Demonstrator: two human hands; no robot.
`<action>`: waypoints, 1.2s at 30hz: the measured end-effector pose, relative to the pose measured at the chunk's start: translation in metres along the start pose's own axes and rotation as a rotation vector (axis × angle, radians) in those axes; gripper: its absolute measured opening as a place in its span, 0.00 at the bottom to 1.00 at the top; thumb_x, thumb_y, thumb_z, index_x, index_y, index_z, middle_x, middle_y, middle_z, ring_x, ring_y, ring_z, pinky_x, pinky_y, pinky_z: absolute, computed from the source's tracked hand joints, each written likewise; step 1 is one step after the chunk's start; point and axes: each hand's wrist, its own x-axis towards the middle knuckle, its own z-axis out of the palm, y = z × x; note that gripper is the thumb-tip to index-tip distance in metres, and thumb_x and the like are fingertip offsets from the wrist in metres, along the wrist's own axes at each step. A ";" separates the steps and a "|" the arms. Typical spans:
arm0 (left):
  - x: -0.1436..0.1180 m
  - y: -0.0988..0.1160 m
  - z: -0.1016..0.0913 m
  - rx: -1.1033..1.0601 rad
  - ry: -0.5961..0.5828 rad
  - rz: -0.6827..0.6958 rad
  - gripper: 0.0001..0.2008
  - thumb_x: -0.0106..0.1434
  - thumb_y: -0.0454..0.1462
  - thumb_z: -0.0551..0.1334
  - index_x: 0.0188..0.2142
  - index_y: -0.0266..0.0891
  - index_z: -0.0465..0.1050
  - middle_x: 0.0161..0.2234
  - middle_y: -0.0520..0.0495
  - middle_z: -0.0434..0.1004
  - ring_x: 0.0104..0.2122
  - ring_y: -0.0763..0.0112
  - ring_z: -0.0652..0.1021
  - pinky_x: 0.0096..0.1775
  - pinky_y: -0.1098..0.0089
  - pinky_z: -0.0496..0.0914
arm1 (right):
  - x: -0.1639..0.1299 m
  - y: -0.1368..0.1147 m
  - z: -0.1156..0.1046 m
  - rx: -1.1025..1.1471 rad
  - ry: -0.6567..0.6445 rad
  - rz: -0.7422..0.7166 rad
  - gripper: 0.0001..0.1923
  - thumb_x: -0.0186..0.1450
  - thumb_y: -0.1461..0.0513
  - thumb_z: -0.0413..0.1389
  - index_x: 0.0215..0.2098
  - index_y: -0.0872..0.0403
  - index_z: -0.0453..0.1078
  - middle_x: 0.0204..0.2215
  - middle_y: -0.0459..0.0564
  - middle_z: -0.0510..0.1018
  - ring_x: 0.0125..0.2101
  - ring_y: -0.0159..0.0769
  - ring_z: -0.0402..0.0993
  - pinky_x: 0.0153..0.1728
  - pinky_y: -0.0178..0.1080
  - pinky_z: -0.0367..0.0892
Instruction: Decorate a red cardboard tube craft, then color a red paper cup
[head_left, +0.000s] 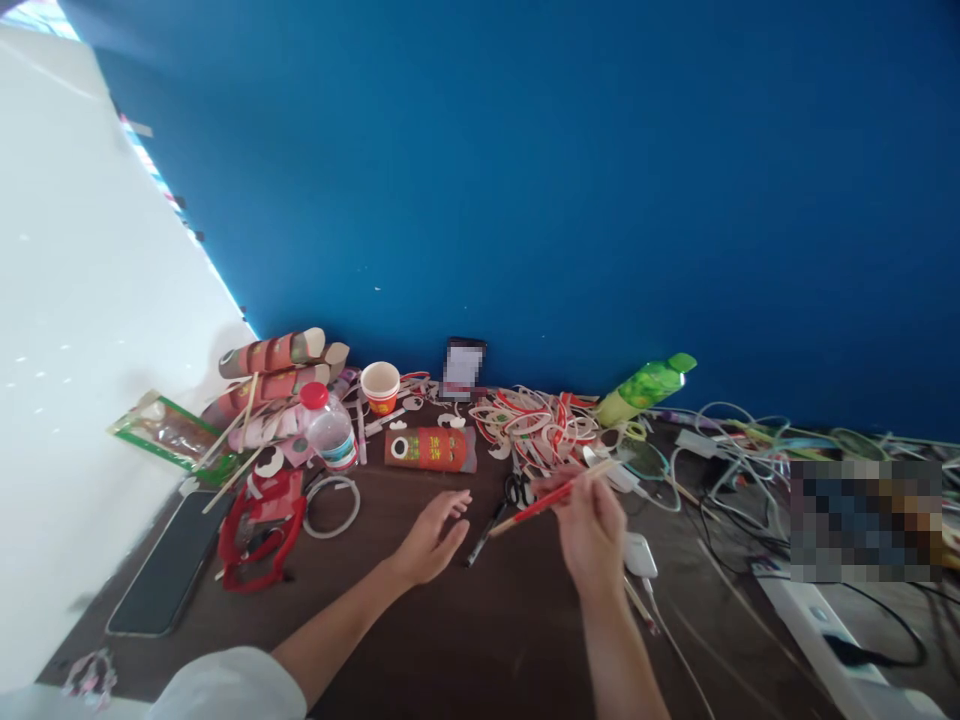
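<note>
My right hand point(592, 525) is closed around a thin wooden stick with a red middle stretch point(534, 510). The stick lies slantwise, its pale tip pointing down to the left. My left hand point(431, 540) hovers over the dark table, fingers apart and holding nothing. Just beyond it lies a red paper tube point(435, 450) with a white eye and yellow markings. Between my hands are a black pen point(480, 545) and a pair of scissors with black handles point(516, 488), partly covered. A heap of red and white paper strips point(536, 425) spreads behind my right hand.
At the left are stacked paper tubes point(274, 353), a red-capped bottle point(330, 430), a paper cup point(380, 385), a red frame-like piece point(259, 560) and a phone point(165, 565). A green bottle point(645, 387), tangled cables point(720, 430) and a power strip point(825, 630) are at right.
</note>
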 end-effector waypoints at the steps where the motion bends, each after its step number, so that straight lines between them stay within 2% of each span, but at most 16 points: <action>1: -0.001 0.001 0.003 -0.076 -0.045 -0.021 0.21 0.69 0.44 0.53 0.57 0.39 0.61 0.49 0.38 0.72 0.45 0.66 0.74 0.46 0.65 0.70 | -0.009 0.001 0.012 0.087 -0.065 0.052 0.19 0.63 0.46 0.55 0.39 0.53 0.71 0.27 0.49 0.80 0.28 0.39 0.79 0.31 0.41 0.73; 2: -0.002 0.003 0.006 -0.158 -0.094 -0.060 0.22 0.69 0.47 0.53 0.56 0.37 0.62 0.46 0.39 0.72 0.42 0.67 0.75 0.43 0.67 0.71 | -0.017 0.002 0.023 0.151 -0.111 0.087 0.18 0.63 0.48 0.56 0.41 0.52 0.70 0.27 0.48 0.80 0.28 0.38 0.79 0.31 0.41 0.74; 4: -0.004 0.006 0.010 -0.276 -0.204 -0.200 0.24 0.69 0.51 0.48 0.47 0.35 0.69 0.31 0.47 0.71 0.28 0.74 0.71 0.32 0.72 0.68 | -0.026 0.004 0.039 0.238 -0.141 0.111 0.15 0.63 0.50 0.58 0.43 0.50 0.69 0.28 0.46 0.80 0.29 0.37 0.79 0.32 0.41 0.74; 5: -0.005 0.007 0.011 -0.285 -0.220 -0.238 0.26 0.70 0.52 0.45 0.40 0.34 0.71 0.25 0.51 0.66 0.23 0.76 0.67 0.28 0.74 0.64 | -0.028 0.004 0.044 0.271 -0.140 0.117 0.15 0.62 0.51 0.59 0.42 0.50 0.68 0.28 0.45 0.80 0.28 0.36 0.79 0.32 0.40 0.75; 7: -0.005 0.010 0.011 -0.274 -0.219 -0.271 0.29 0.70 0.54 0.42 0.33 0.34 0.69 0.21 0.56 0.58 0.21 0.78 0.61 0.26 0.75 0.59 | -0.026 0.001 0.048 0.322 -0.087 0.120 0.16 0.61 0.50 0.60 0.39 0.51 0.69 0.26 0.44 0.79 0.27 0.36 0.79 0.32 0.41 0.75; 11: -0.004 0.012 0.005 -0.223 -0.206 -0.262 0.28 0.67 0.57 0.46 0.30 0.36 0.67 0.21 0.56 0.57 0.22 0.77 0.61 0.27 0.74 0.56 | -0.022 -0.002 0.047 0.333 -0.001 0.137 0.20 0.60 0.45 0.58 0.34 0.54 0.69 0.20 0.43 0.77 0.21 0.35 0.77 0.28 0.40 0.74; 15: -0.002 0.012 0.002 -0.179 -0.189 -0.262 0.29 0.67 0.58 0.44 0.24 0.38 0.62 0.20 0.56 0.58 0.23 0.76 0.62 0.29 0.73 0.56 | -0.031 0.008 0.051 0.291 -0.031 0.137 0.22 0.61 0.43 0.55 0.32 0.54 0.68 0.18 0.44 0.77 0.21 0.36 0.77 0.25 0.38 0.71; 22: 0.000 0.011 0.003 -0.159 -0.176 -0.295 0.30 0.65 0.60 0.44 0.22 0.39 0.60 0.19 0.56 0.57 0.22 0.76 0.61 0.28 0.73 0.56 | -0.033 0.020 0.056 0.167 -0.003 0.077 0.26 0.64 0.41 0.48 0.29 0.55 0.68 0.17 0.48 0.78 0.21 0.39 0.78 0.26 0.39 0.70; 31: -0.002 0.010 0.005 -0.168 -0.154 -0.323 0.32 0.64 0.62 0.44 0.21 0.38 0.60 0.19 0.55 0.58 0.22 0.76 0.61 0.27 0.73 0.57 | -0.033 0.022 0.061 0.074 0.036 0.047 0.26 0.65 0.42 0.47 0.26 0.54 0.68 0.16 0.49 0.77 0.22 0.39 0.77 0.28 0.39 0.69; 36: -0.001 0.009 0.005 -0.160 -0.131 -0.317 0.33 0.64 0.61 0.45 0.23 0.37 0.66 0.19 0.51 0.63 0.24 0.72 0.66 0.29 0.72 0.62 | -0.044 0.033 0.076 0.076 -0.014 0.084 0.26 0.65 0.43 0.48 0.23 0.54 0.68 0.16 0.50 0.78 0.19 0.37 0.76 0.24 0.37 0.69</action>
